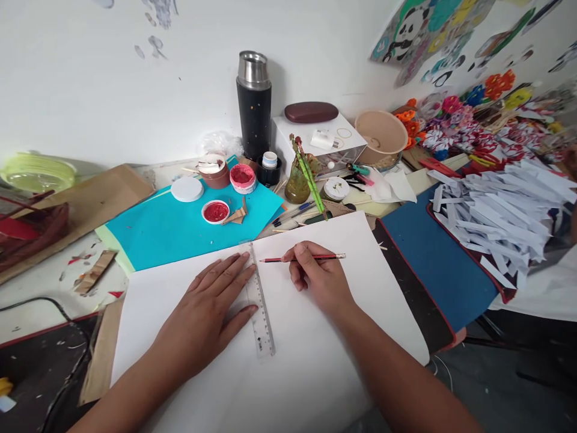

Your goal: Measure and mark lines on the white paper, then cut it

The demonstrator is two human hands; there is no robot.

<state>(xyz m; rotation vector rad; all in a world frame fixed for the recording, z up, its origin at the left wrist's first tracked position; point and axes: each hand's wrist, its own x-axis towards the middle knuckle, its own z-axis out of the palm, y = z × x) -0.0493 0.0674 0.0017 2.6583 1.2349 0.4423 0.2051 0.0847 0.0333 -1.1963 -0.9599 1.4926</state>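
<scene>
A large white sheet of paper (315, 367) lies on the table in front of me. Across it, running away from me, is a clear plastic ruler (262, 328). My left hand (211, 300) rests flat with fingers stretched out, its fingertips and thumb pressing on the ruler's left side. To the right of the ruler, my right hand (315, 273) pinches a red and black pencil (331, 257). The pencil is nearly level, its tip pointing left, close to the ruler's edge. Whether the tip touches the paper I cannot tell.
Behind the paper, a turquoise sheet (153, 231) carries open pots of red paint (216, 211). A black flask (255, 114), a white box (293, 135) and a jar with brushes (297, 183) stand by the wall. Cut paper strips (500, 210) are heaped at right.
</scene>
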